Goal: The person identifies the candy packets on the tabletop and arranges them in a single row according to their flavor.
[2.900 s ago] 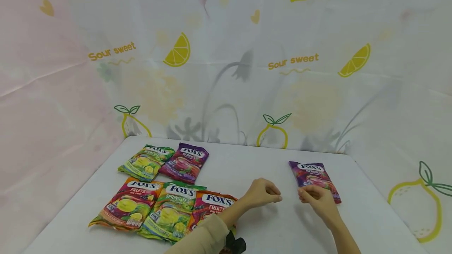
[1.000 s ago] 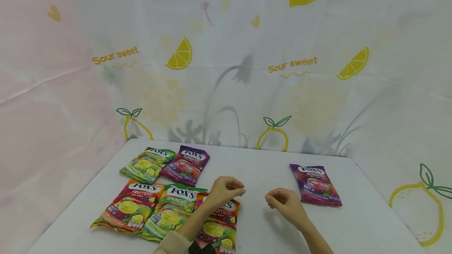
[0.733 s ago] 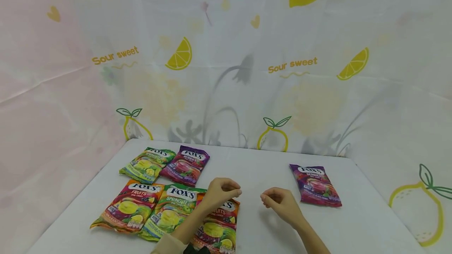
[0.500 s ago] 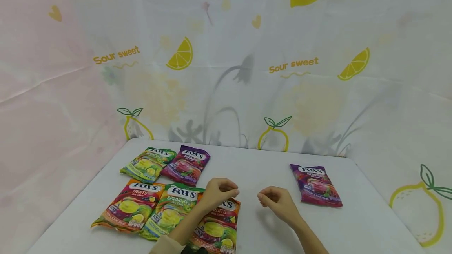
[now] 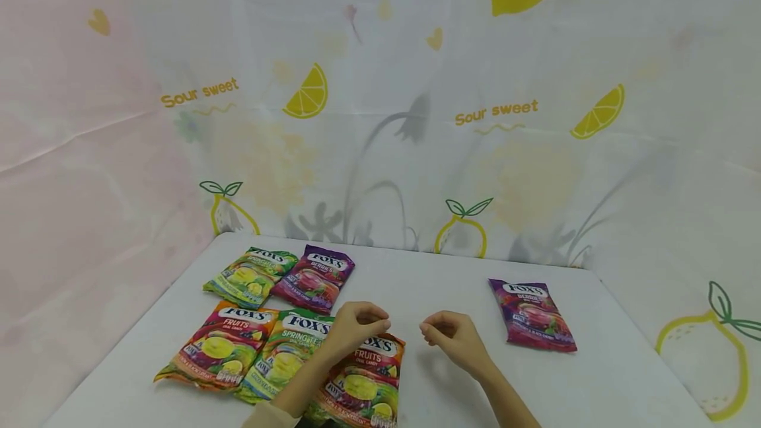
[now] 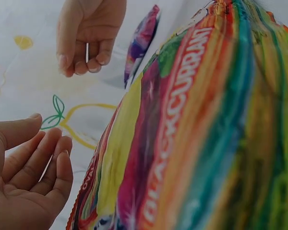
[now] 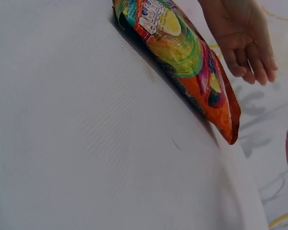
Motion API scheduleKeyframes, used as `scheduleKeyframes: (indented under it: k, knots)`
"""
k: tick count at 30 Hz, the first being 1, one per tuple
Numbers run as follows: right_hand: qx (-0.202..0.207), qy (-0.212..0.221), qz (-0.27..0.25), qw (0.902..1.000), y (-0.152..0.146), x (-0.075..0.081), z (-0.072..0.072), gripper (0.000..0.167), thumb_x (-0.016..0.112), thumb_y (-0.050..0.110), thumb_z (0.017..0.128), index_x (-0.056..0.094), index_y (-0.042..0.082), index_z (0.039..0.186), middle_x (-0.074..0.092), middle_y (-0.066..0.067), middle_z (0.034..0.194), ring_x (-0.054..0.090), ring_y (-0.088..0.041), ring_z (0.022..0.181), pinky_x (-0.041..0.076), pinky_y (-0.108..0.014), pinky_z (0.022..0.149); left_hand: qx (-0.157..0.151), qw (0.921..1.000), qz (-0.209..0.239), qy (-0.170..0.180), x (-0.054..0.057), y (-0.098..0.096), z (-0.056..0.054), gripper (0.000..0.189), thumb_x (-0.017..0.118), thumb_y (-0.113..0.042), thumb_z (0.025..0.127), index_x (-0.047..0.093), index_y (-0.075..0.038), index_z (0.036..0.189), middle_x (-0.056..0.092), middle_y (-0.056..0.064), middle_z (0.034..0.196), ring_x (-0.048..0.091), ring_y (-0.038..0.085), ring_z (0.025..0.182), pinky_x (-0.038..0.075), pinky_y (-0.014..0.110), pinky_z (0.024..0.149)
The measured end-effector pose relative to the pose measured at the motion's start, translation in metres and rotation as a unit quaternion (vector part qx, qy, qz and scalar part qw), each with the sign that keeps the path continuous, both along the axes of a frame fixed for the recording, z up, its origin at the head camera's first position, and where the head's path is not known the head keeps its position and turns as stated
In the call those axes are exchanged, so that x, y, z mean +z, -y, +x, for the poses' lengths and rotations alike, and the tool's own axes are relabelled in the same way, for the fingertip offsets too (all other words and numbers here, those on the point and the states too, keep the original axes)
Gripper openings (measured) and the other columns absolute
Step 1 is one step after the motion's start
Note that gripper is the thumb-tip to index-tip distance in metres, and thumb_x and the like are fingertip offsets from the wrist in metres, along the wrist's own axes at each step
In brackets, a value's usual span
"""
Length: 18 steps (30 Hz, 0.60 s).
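My left hand (image 5: 352, 329) hovers over the upper edge of a red-orange Fruits candy bag (image 5: 364, 385), fingers loosely bent and holding nothing. Part of that bag lies hidden behind the forearm. To its right my right hand (image 5: 456, 341) hangs above the white table, also empty, with its fingertips facing the left hand across a small gap. In the left wrist view the Fruits bag (image 6: 177, 120) fills the right side, beside the left hand's relaxed fingers (image 6: 33, 163). A purple Berries candy bag (image 5: 533, 316) lies apart, to the right of the right hand.
Left on the table (image 5: 416, 276) lie an orange Fruits bag (image 5: 217, 349), a green Spring Tea bag (image 5: 288, 355), and behind them another green bag (image 5: 250, 279) and a purple Berries bag (image 5: 315, 281). A lemon-print cloth (image 5: 380, 170) stands behind the table.
Both hands have moved left: the right hand away from the right-hand purple bag, the left hand back over the red-orange Fruits bag. The bags lie in about the same places.
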State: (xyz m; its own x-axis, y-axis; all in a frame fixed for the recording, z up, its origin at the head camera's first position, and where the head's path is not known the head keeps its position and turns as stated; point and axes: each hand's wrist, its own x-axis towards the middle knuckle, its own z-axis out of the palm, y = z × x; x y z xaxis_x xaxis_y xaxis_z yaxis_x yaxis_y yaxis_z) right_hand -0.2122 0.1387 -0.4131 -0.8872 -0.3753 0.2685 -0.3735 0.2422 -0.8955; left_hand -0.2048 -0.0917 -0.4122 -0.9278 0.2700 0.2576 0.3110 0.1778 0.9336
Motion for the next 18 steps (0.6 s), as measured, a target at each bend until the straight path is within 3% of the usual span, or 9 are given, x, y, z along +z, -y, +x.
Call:
scheduleKeyframes:
  k: [1,10,18]
  knots:
    - [0.001,0.002,0.001,1.0,0.001,0.0,0.0,0.018,0.062,0.009,0.09,0.066,-0.008,0.092,0.064,-0.026,0.083,0.061,-0.011,0.065,0.053,-0.024,0.064,0.002,1.0,0.0,0.002,-0.004,0.002,-0.002,0.021,0.064,-0.009,0.088,0.066,0.01,0.097,0.069,0.019,0.088,0.067,0.031,0.079,0.05,0.022,0.067]
    - [0.014,-0.014,-0.009,0.9998,0.014,-0.002,-0.004,0.018,0.063,0.008,0.089,0.066,-0.009,0.091,0.065,-0.025,0.081,0.061,-0.009,0.064,0.055,-0.03,0.062,0.022,0.9997,-0.005,0.002,-0.001,0.01,0.001,0.023,0.067,-0.014,0.087,0.067,0.007,0.096,0.069,0.016,0.088,0.067,0.022,0.077,0.051,0.022,0.068]
    - [0.025,-0.029,0.004,0.9993,0.028,0.006,-0.003,0.012,0.061,0.002,0.089,0.065,-0.01,0.089,0.064,-0.024,0.078,0.059,-0.01,0.063,0.053,-0.03,0.059,0.041,0.9989,-0.013,-0.018,-0.004,0.021,-0.002,0.019,0.065,-0.007,0.088,0.066,0.01,0.097,0.069,0.019,0.089,0.067,0.029,0.079,0.051,0.021,0.069]
